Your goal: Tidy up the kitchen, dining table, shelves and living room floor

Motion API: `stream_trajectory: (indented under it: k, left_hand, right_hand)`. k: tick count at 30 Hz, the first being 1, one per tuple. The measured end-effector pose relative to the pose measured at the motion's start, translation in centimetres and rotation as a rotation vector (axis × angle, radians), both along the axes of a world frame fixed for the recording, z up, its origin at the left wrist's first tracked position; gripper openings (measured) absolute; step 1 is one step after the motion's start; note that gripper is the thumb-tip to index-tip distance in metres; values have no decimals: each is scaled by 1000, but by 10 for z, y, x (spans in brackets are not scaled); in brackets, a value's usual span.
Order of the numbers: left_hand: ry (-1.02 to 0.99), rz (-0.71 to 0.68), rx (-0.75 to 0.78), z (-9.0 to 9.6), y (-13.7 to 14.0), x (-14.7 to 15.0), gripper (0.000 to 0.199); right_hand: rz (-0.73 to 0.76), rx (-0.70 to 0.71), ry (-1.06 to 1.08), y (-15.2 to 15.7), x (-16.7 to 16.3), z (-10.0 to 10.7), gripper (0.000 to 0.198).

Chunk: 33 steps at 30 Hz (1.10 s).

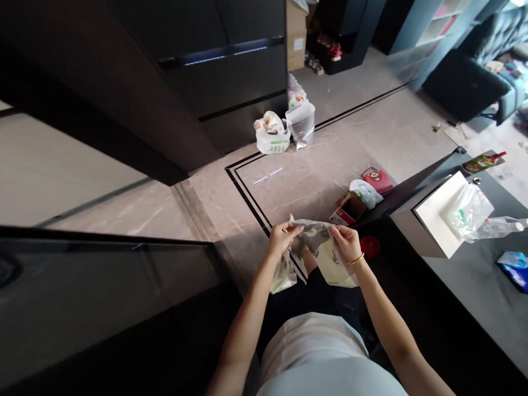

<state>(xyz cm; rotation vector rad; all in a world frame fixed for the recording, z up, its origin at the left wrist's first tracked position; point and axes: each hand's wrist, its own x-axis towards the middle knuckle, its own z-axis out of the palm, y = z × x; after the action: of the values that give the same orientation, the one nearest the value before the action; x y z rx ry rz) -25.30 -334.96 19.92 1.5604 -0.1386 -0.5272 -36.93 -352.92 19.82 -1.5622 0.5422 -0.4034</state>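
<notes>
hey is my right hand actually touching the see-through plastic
Touching. The head view shows it: your right hand has the see-through plastic pinched by its upper edge between thumb and fingers.

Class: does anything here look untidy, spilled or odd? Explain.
The white bag on the floor by the dark cabinet looks overfilled: its contents bulge above the opening. The translucent plastic in the left hand and right hand looks creased, not clearly torn.
</notes>
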Motion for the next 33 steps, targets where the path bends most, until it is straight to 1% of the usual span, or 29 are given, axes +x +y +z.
stream_trajectory:
  k: [2, 3, 4, 5, 7, 8, 10, 12, 14, 16, 18, 19, 22, 24, 27, 29, 31, 33]
  left_hand:
    - [-204, 130, 90, 6, -32, 29, 33]
    - [-295, 160, 120, 11, -51, 42, 29]
    - [-358, 139, 136, 16, -70, 55, 25]
    - [-391, 71, 142, 22, -91, 67, 22]
    - [-392, -100, 149, 32, -134, 95, 22]
    - [-379, -155, 156, 36, -155, 110, 22]
    - [-349, -181, 166, 40, -193, 145, 24]
    - [-300, -190, 142, 43, -224, 182, 28]
    - [-218, -223, 92, 46, -251, 217, 33]
    - [-123, -250, 46, 50, -278, 245, 38]
    - [-20, -285, 4, 55, -307, 269, 43]
    - [43, -306, -21, 58, -323, 280, 45]
    - [231, -364, -93, 65, -372, 317, 50]
    - [286, -404, -110, 68, -406, 347, 53]
    - [295, -493, -88, 68, -461, 400, 54]
    - [294, -536, -66, 68, -500, 437, 54]
    - [284, -577, -42, 69, -541, 473, 54]
    - [255, -649, -3, 74, -581, 506, 54]
  right_hand:
    - [-78, -97, 2, -21, 30, -3, 46]
    - [-109, -152, 5, -33, 48, -3, 44]
    - [-129, -206, 10, -45, 67, -3, 41]
    - [-138, -254, 17, -57, 87, -1, 37]
    - [-136, -335, 45, -82, 130, 5, 25]
    - [-128, -372, 70, -94, 152, 9, 19]
    - [-110, -443, 134, -120, 193, 19, 15]
    - [-96, -498, 190, -148, 230, 30, 13]
    - [-110, -521, 219, -176, 260, 39, 13]
    - [-163, -504, 233, -204, 284, 47, 16]
    - [-215, -420, 217, -230, 302, 52, 18]
    - [-224, -348, 183, -243, 310, 54, 17]
    - [-192, -70, 7, -282, 333, 58, 17]
    - [-211, 106, -82, -309, 353, 58, 23]
    - [-354, 353, -131, -353, 394, 55, 32]
    - [-480, 474, -154, -384, 428, 52, 38]
    - [-602, 538, -169, -416, 464, 52, 43]
    - [-717, 574, -185, -448, 495, 55, 45]
